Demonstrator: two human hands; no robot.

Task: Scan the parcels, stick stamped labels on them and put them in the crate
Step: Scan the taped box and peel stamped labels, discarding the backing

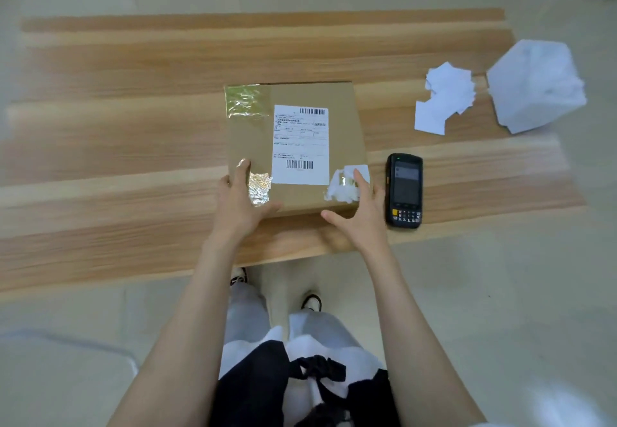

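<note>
A flat brown cardboard parcel [344, 126] lies on the wooden table [133, 132], with a white shipping label [300, 144] on top and shiny tape at its left corners. My left hand [242, 197] holds the parcel's near left corner, fingers on top and thumb along the front edge. My right hand [359, 209] rests at the near right corner, one fingertip on a torn white sticker [345, 184], thumb at the front edge. A black handheld scanner [404, 189] lies just right of the parcel.
A loose heap of white label slips [440, 99] lies at the right of the table. A white wrapped parcel [537, 85] sits at the table's right end. The table's near edge runs just above my feet.
</note>
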